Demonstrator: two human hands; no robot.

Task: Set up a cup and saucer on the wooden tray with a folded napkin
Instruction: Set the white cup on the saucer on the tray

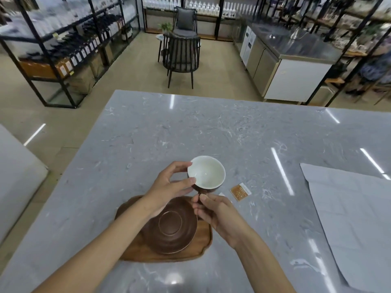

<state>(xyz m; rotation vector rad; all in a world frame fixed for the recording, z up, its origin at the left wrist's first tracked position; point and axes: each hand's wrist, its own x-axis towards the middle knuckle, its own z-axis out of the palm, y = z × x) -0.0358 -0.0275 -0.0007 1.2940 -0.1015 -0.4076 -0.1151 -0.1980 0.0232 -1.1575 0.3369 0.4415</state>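
Hands hold the cup (206,172) up, just past the brown saucer (170,226) on our wooden tray (203,246). Our left hand (169,187) pinches its rim; our right hand (213,210) fingers grip its handle. An orange packet (240,191) and grey paper (349,218) lie on the table (190,127) nearby.

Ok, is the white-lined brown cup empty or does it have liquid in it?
Empty: the white-lined brown cup, held by both hands above the brown saucer, shows only bare white interior, tilted toward the camera.
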